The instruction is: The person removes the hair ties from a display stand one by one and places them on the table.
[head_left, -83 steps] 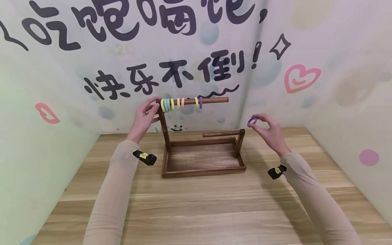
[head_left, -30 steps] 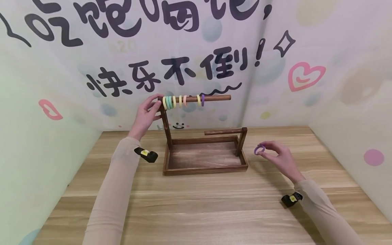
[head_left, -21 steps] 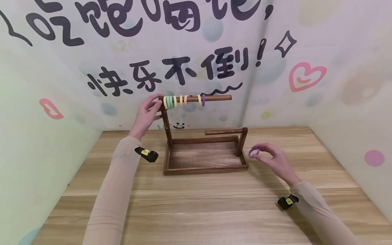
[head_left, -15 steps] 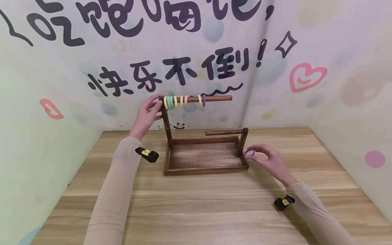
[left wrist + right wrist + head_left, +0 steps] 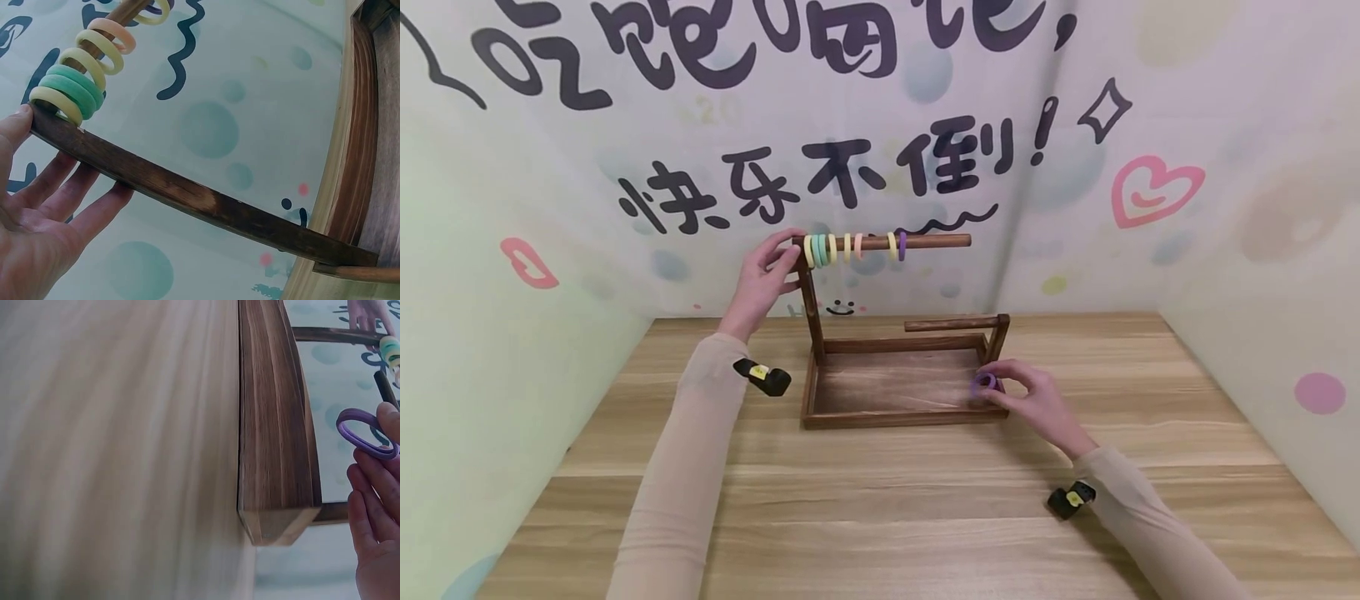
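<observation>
A dark wooden rack has a tall left post (image 5: pixel 811 312), a long upper bar (image 5: pixel 938 241), a short lower bar (image 5: pixel 949 324) and a tray base (image 5: pixel 902 419). Several pale yellow, green, peach and purple hair ties (image 5: pixel 820 250) hang on the upper bar, most bunched at its left end. My left hand (image 5: pixel 758 287) grips the top of the post, thumb at the upper corner (image 5: pixel 37 112) and fingertips along its outer side. Between thumb and index finger, my right hand (image 5: pixel 1037 406) pinches a purple hair tie (image 5: pixel 357 415), which overlaps the tray's right end in the head view.
The rack stands toward the back of a light wood-grain table (image 5: pixel 880 508). Behind it hangs a white printed backdrop (image 5: pixel 715 142) with large dark lettering. Pale side walls (image 5: pixel 1285 275) close in both sides. Each wrist wears a small black camera (image 5: pixel 766 377).
My right hand came down from beside the lower bar to tray height, then moved left to the tray's right end, still pinching the purple hair tie. My left hand stays on the post.
</observation>
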The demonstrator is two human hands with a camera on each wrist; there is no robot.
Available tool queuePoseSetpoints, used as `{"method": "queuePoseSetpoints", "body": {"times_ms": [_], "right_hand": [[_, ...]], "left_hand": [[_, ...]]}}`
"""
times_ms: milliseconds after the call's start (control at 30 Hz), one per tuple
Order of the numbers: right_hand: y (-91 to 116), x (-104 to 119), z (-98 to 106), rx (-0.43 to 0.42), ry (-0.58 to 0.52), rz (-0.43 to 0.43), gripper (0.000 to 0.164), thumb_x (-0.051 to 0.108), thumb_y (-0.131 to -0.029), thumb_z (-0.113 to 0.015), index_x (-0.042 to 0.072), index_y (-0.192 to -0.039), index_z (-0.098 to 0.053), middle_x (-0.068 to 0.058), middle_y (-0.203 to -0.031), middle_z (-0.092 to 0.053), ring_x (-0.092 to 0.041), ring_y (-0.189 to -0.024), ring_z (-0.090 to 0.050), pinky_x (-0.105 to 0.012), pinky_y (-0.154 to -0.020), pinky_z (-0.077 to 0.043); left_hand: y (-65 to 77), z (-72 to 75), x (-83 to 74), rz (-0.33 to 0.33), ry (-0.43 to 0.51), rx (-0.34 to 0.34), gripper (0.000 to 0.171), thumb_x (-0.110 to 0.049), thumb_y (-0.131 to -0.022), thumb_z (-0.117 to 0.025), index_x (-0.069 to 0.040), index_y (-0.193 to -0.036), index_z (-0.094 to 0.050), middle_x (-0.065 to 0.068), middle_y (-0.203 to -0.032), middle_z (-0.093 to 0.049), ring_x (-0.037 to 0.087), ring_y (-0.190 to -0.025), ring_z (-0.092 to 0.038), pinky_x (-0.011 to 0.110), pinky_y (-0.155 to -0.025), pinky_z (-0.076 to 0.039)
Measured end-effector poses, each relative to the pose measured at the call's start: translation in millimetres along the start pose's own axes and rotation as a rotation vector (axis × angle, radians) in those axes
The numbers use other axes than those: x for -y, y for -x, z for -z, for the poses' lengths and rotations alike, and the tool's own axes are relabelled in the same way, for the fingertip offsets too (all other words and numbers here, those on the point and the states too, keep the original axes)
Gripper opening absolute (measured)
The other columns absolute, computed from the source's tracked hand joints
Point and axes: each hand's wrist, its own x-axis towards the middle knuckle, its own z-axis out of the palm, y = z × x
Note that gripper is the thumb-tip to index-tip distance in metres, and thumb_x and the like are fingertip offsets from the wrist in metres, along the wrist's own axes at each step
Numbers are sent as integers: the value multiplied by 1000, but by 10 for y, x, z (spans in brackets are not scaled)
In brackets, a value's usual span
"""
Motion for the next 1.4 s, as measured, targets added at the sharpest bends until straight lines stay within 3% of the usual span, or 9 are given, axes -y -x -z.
{"method": "queuePoseSetpoints", "body": {"times_ms": [267,400,633,1000,1233,1400], "right_hand": [[-74,47,-128,52,-34,36,29,7,-83,-76,7,-111,-68,-3,-107,-69,-20,-98,-62,-47,-85,-50],[-114,113,-213,95,-85,35,28,11,-84,-75,9,-112,-68,-1,-106,-69,-19,-94,-62,-48,-78,-52],[-162,217,-373,129,-119,30,28,15,-84,-76,10,-111,-69,0,-104,-70,-20,-101,-64,-50,-90,-48],[-245,314,-654,142,-115,103,30,13,-81,-79,9,-109,-69,-1,-105,-70,-19,-103,-63,-40,-91,-50],[-303,395,-810,202,-193,122,31,10,-82,-78,3,-111,-67,-7,-106,-69,-24,-102,-63,-53,-89,-50],[-346,468,-917,202,-224,118,33,11,-81,-78,3,-111,-67,-7,-107,-69,-23,-102,-63,-52,-90,-50]], "left_hand": [[-18,5,8,8,-3,3,38,-22,-101,-51,-6,-136,-50,19,-124,-52,28,-109,-58,50,-88,-51],[-3,2,-6,9,-6,0,38,-22,-102,-50,-6,-136,-49,21,-126,-51,30,-111,-57,51,-89,-51],[9,-3,1,17,1,-4,38,-23,-101,-51,-7,-135,-50,18,-124,-53,27,-108,-59,49,-88,-51],[0,8,29,10,16,-10,33,-23,-100,-53,-14,-131,-56,22,-126,-52,29,-110,-59,48,-87,-53],[-11,4,27,1,1,-13,30,-24,-100,-53,-17,-129,-58,20,-126,-53,30,-110,-58,48,-86,-53],[-22,10,37,10,-1,-11,32,-26,-99,-54,-17,-130,-57,20,-125,-53,28,-108,-59,49,-87,-52]]}}
